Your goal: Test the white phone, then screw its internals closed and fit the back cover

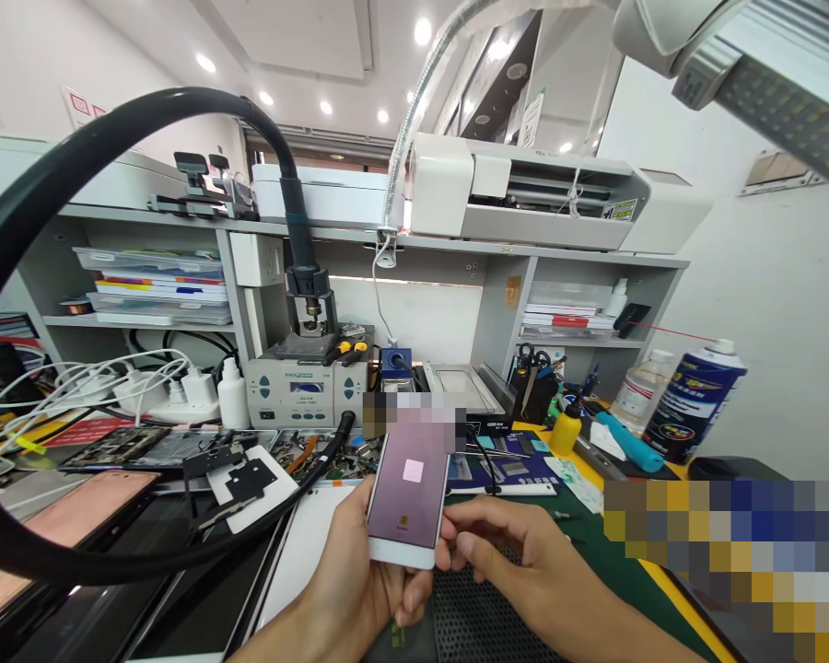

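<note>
A white smartphone [409, 497] with a lit pinkish screen is held upright over the bench, near the front middle. My left hand [359, 575] grips it from behind and below, fingers wrapped round its left edge and bottom. My right hand [518, 562] is beside the phone's lower right corner, its thumb and fingers bent toward that edge and touching it. Part of the phone's top is blurred out.
A thick black hose [75, 147] loops across the left from a hot-air station [308, 382]. Phone parts and screens [62, 516] lie at left. A yellow bottle [566, 428], a blue spray can [694, 401] and tools stand at right; shelves behind.
</note>
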{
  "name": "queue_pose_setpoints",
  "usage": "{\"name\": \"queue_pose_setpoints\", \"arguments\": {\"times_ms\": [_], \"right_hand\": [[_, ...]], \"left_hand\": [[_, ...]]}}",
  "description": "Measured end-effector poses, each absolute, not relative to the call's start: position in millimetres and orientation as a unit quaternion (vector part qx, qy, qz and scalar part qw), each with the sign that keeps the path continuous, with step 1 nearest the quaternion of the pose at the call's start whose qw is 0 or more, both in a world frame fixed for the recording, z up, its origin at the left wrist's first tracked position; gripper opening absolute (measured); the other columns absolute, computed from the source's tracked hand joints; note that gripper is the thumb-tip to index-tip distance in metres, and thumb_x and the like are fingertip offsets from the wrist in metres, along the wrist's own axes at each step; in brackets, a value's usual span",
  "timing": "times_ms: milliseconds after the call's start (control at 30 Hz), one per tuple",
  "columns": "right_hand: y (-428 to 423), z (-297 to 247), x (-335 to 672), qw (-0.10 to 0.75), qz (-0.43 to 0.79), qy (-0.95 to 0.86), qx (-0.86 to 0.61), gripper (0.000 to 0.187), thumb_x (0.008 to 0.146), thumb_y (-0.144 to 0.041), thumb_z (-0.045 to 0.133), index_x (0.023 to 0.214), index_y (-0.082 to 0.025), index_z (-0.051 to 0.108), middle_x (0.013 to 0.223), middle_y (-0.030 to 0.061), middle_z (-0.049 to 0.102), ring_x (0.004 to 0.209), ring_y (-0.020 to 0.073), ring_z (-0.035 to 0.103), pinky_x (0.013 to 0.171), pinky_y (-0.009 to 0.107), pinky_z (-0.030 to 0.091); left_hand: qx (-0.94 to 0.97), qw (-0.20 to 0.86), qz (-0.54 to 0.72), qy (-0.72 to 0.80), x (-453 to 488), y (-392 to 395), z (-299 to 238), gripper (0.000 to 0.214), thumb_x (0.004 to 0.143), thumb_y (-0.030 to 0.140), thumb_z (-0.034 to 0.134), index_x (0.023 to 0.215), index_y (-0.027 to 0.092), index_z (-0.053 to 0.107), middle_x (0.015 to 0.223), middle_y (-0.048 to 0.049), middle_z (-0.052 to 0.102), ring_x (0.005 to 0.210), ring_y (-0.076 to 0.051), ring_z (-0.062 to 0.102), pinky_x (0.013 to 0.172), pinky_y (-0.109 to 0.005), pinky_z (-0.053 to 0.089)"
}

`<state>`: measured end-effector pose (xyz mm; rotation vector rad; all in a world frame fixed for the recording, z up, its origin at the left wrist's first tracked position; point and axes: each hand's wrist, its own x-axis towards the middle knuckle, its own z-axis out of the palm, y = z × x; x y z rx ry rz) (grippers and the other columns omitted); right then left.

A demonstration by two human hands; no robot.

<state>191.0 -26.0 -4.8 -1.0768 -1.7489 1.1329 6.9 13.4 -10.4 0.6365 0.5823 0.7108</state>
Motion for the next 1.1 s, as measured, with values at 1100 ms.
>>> {"name": "queue_pose_setpoints", "arguments": {"times_ms": [1100], "right_hand": [[-26.4,0.3,187.5,0.358,0.316,-0.752,-0.454,0.018,0.1,-0.029,0.051,0.097,-0.023,0.068,0.096,0.0006,0.073,0.088,0.0174,0.066,0.083,0.028,0.05]], "left_hand": [[0.315,0.842,0.344,0.272,4.7,13.7,-12.3,0.064,0.094,0.047,0.023,0.085,0.005,0.07,0.065,-0.0118,0.066,0.034,-0.011,0.046,0.037,-0.023,0.031]]}}
